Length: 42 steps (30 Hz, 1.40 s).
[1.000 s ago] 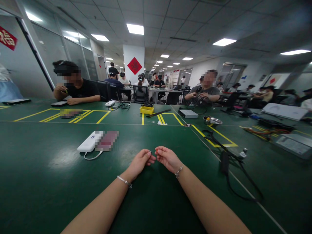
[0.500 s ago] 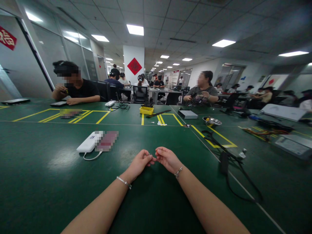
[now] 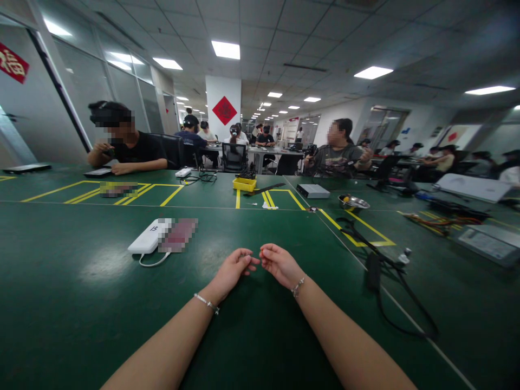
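Observation:
In the head view, my left hand (image 3: pixel 233 270) and my right hand (image 3: pixel 280 264) are close together above the green table (image 3: pixel 162 325), fingertips almost meeting. The left thumb and forefinger come together in a pinch, while the other fingers reach toward the right hand. On the right, thumb and forefinger are pressed together and the remaining fingers curl inward. Whatever lies between the fingertips of either hand is too small to make out. A white power bank (image 3: pixel 149 236) with a short cable lies left of my hands, beside a blurred-out reddish flat thing (image 3: pixel 179 235).
A black cable (image 3: pixel 400 271) trails over the table at right. Farther back are a metal bowl (image 3: pixel 359 202), a grey box (image 3: pixel 312 190) and a yellow bin (image 3: pixel 244 184). A metal power supply unit (image 3: pixel 489 244) sits far right. Two people sit across the table.
My left fingers have shifted slightly, and a small dark thing seen at their tips before no longer shows clearly. My right hand is almost unmoved. The person across at right has spread their hands.

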Tool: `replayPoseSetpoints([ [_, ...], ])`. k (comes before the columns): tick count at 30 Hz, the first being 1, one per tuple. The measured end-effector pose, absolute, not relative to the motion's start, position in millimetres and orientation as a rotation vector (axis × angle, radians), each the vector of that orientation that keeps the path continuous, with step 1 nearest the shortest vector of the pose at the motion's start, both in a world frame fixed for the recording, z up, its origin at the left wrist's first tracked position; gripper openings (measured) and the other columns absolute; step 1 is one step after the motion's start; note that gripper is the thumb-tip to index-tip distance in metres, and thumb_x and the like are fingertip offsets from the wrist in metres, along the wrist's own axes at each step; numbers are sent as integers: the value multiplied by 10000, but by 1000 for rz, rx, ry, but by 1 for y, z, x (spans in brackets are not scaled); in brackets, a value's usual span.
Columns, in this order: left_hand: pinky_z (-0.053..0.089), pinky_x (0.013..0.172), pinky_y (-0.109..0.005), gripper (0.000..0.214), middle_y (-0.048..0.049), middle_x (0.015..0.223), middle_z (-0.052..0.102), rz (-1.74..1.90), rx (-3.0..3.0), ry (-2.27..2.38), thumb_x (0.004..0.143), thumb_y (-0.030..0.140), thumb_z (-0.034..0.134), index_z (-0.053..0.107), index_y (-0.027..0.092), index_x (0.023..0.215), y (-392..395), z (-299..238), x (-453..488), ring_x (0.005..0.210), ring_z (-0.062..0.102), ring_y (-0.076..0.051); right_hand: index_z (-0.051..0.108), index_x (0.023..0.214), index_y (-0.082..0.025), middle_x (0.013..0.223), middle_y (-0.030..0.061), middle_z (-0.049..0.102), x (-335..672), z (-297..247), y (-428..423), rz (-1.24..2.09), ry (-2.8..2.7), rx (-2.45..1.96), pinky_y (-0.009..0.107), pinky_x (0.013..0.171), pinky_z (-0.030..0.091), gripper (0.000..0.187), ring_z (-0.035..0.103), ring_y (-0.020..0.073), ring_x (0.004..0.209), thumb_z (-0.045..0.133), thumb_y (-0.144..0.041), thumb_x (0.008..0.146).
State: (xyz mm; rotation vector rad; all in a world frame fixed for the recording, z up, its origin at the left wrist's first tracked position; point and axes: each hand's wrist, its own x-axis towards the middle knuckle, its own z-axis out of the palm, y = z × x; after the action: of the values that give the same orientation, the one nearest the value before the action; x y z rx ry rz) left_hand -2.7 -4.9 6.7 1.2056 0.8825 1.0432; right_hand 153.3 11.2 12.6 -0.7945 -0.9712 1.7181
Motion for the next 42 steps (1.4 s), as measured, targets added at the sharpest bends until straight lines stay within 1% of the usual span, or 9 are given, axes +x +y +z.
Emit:
replayPoseSetpoints([
  [5,399,597,-227,208,-59,864,613,1045,1241,883,683,292,540,480,156,828,-5,7,-3,703,563,-122,545,733,-164,678,-15,558,153,13,11,1721,-1001,-778,230,589,369,236,493,62,561,677,-173,538],
  [9,388,588,-216,214,-42,826,610,1062,1244,849,623,227,597,459,157,772,-7,9,-2,678,542,-108,549,713,-150,600,-17,535,152,13,11,1727,-1002,-790,230,566,362,195,473,63,531,646,-270,594],
  [14,361,557,-196,224,2,717,572,1091,1299,880,575,193,626,433,155,683,-7,8,0,615,499,-85,540,691,-156,542,-22,509,151,14,10,1752,-1024,-783,231,537,355,220,454,65,493,570,-372,659],
  [18,323,500,-183,226,53,575,474,1119,1406,991,559,227,635,443,155,656,-6,6,1,521,433,-68,540,715,-166,617,-21,539,151,14,10,1726,-1021,-797,230,570,365,203,469,61,528,647,-280,586],
  [21,318,490,-183,223,63,554,450,1112,1435,1048,553,238,636,457,158,660,-6,7,0,508,422,-70,541,705,-166,655,-22,547,151,14,10,1700,-1037,-825,232,587,372,225,479,62,552,677,-221,535],
  [29,374,557,-212,217,17,623,549,1011,1387,1017,596,204,597,540,152,799,-7,11,1,563,489,-96,566,706,-165,612,-24,545,146,14,10,1517,-1141,-944,242,586,376,190,469,66,533,649,-237,550],
  [35,361,516,-194,164,36,580,539,1062,1333,1019,565,198,619,502,158,672,-6,11,2,533,486,-85,596,710,-163,639,1,574,141,15,9,1373,-1320,-1004,254,593,389,132,496,92,572,601,-234,600],
  [40,342,497,-191,151,36,566,533,1029,1345,1064,568,205,611,517,149,672,-6,12,0,508,466,-78,576,771,-189,681,-1,585,137,17,7,1216,-1428,-1010,265,620,413,183,538,120,637,606,-218,593],
  [42,340,497,-192,155,37,561,529,1015,1343,1077,568,208,606,520,143,679,-6,12,0,501,461,-76,575,756,-186,666,-1,588,137,16,7,1144,-1488,-1034,264,613,418,156,543,121,627,595,-222,605],
])
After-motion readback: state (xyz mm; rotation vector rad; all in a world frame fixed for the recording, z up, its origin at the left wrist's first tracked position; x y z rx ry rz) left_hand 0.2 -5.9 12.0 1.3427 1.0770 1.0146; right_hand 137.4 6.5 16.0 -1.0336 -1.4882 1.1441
